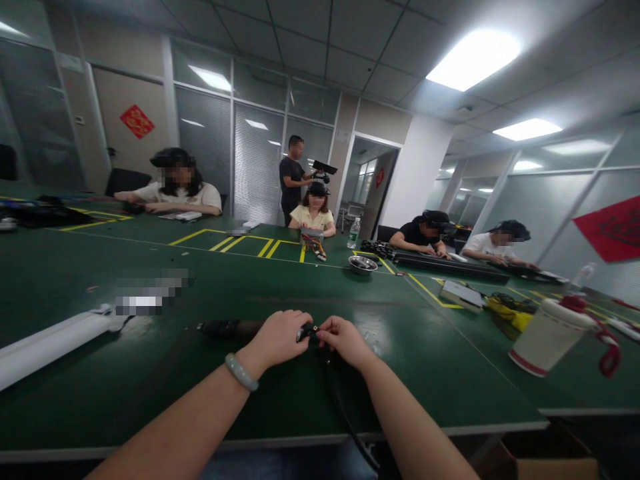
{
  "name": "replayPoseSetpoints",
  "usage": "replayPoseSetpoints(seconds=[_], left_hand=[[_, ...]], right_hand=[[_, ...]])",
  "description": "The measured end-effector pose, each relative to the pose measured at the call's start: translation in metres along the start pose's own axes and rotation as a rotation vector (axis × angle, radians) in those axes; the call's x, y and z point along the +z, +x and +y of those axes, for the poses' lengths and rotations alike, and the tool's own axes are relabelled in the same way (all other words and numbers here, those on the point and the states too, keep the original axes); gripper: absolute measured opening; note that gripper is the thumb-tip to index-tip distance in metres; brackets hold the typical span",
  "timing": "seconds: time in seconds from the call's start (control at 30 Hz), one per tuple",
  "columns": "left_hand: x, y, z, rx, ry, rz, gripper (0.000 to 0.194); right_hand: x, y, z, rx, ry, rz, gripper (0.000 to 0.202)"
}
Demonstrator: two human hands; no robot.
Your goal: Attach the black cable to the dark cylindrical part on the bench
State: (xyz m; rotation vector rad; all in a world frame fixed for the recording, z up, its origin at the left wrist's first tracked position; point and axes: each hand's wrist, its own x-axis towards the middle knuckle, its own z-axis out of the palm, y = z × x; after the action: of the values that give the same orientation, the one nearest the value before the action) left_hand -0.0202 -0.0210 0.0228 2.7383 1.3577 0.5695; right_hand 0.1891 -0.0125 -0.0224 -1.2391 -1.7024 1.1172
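Note:
A dark, long-bodied tool that looks like an electric screwdriver (pixel 227 328) lies on the green table, its narrow tip pointing left. My left hand (pixel 280 339) is wrapped over its right end, hiding part of the body. Close against it, my right hand (pixel 345 340) pinches a small cable plug (pixel 315 329) at that same end. Whether the plug is seated in the tool I cannot tell. A black cable (pixel 343 407) runs from below my right hand down over the table's front edge.
A white roll (pixel 55 347) lies at left. A metal bowl (pixel 363 265) and water bottle (pixel 354 233) stand farther back. On the right are a white-and-red mug (pixel 547 340), a pale box (pixel 463 295) and a yellow bundle (pixel 510 313). Several people work around the table.

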Motion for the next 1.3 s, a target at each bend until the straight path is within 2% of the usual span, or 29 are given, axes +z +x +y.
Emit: replayPoseSetpoints(seconds=[0.33, 0.47, 0.6, 0.87, 1.13, 1.3], left_hand=[[0.007, 0.000, 0.011, 0.026, 0.066, -0.011, 0.013], [0.008, 0.001, 0.008, 0.066, 0.054, 0.000, 0.010], [0.007, 0.000, 0.003, 0.115, 0.046, 0.027, 0.007], [0.005, -0.001, 0.003, 0.135, 0.045, -0.006, 0.007], [0.006, -0.003, 0.003, 0.120, -0.002, -0.001, 0.020], [0.011, -0.001, 0.006, 0.100, 0.042, 0.007, 0.018]], right_hand=[[0.000, -0.004, -0.002, -0.031, -0.182, 0.067, 0.016], [-0.001, -0.004, 0.001, -0.082, -0.324, 0.104, 0.009], [-0.002, -0.006, 0.002, -0.112, -0.387, 0.085, 0.006], [-0.003, -0.009, -0.001, -0.124, -0.452, 0.036, 0.007], [-0.004, -0.011, -0.002, -0.098, -0.499, 0.069, 0.010], [-0.002, -0.010, 0.000, -0.070, -0.507, 0.083, 0.013]])
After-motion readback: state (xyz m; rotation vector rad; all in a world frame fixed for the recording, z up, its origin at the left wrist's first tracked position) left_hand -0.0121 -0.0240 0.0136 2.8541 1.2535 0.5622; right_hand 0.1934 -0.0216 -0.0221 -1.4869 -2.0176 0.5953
